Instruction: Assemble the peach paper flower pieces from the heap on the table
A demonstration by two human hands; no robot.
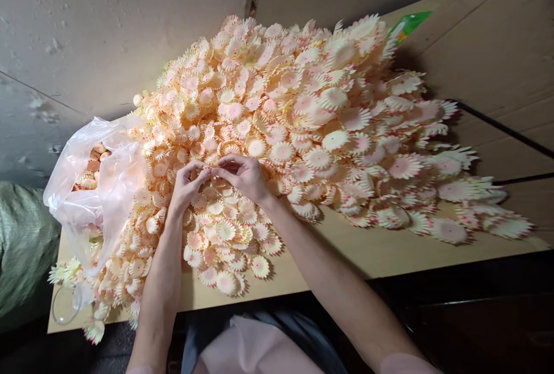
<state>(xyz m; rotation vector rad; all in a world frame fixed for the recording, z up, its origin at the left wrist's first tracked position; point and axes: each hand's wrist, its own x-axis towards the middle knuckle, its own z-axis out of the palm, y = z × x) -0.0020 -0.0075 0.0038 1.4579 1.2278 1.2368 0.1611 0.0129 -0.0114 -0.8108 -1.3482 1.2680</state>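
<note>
The left hand (186, 182) and right hand (243, 175) meet fingertip to fingertip over the near side of the heap of flowers (320, 126). Both pinch one small flower head (212, 171), too small to see in detail. The heap covers most of the tabletop (359, 253), and a clear plastic bag (101, 189) holding more pieces lies just beside the left hand.

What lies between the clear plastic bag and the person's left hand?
Head view: loose peach-and-pink flower heads fill the stretch from the clear plastic bag to the left hand.
</note>
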